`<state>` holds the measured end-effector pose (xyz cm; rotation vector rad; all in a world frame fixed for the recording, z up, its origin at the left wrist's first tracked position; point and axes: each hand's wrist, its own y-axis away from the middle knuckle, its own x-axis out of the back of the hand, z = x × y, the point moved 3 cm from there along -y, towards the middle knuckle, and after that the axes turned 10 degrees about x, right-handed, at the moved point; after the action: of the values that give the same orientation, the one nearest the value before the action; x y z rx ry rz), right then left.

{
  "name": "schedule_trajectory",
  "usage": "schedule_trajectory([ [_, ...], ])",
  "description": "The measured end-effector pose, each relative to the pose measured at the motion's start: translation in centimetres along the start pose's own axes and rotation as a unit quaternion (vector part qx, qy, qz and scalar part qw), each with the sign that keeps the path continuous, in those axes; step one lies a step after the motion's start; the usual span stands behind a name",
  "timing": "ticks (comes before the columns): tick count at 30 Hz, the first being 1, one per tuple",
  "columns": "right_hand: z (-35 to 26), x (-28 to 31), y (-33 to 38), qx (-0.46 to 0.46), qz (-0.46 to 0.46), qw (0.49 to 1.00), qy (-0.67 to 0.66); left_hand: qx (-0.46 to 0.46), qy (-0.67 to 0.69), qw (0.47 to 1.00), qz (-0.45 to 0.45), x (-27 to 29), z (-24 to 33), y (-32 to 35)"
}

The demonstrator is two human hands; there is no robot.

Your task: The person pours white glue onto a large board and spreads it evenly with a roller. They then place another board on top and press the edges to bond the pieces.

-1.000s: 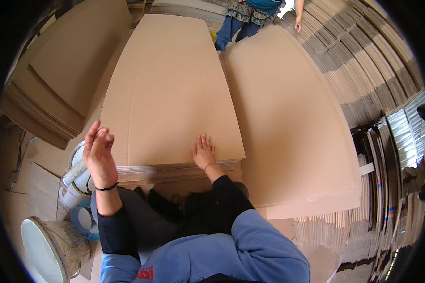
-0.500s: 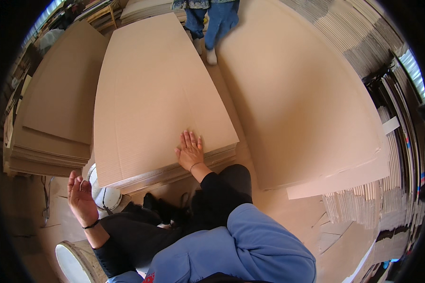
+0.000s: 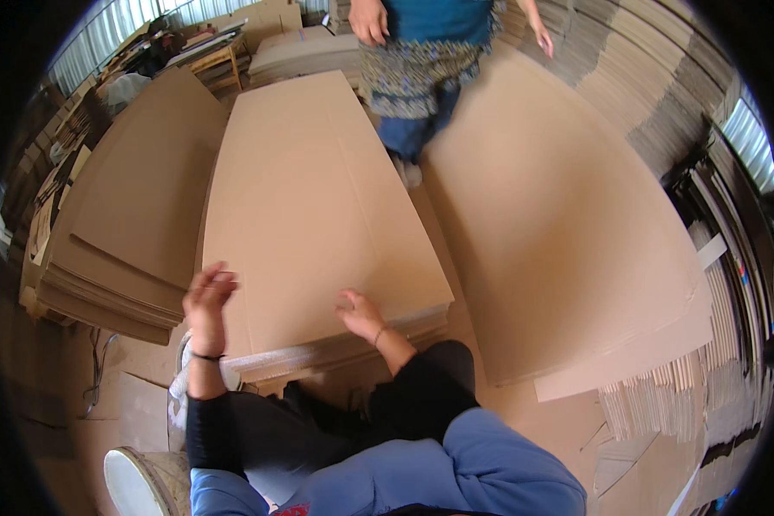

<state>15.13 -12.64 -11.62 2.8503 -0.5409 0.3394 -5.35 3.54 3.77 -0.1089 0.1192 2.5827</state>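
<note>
left hand (image 3: pixel 206 311) is hanging raised by the cardboard stack's (image 3: pixel 310 206) left edge, fingers blurry but loosely apart; right hand (image 3: pixel 365 318) is curling over the near end, thumb and finger parted. stack's lying flat dead ahead, long axis pointing away, narrow gap running along its right

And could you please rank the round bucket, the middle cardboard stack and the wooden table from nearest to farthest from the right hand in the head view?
1. Middle cardboard stack: directly below the right hand.
2. Round bucket: lower left.
3. Wooden table: upper left, far back.
</note>
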Motion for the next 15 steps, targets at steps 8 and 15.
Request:
schedule_trajectory([
  [8,-10.6,-5.0,3.1,0.173,-0.135,0.826,-0.520,0.059,0.073,0.991,-0.096,-5.8,-5.2,1.4],
  [15,-14.4,-10.8,0.2,0.158,-0.239,0.751,-0.595,0.019,0.199,0.978,-0.061,-1.8,-3.1,2.1],
])
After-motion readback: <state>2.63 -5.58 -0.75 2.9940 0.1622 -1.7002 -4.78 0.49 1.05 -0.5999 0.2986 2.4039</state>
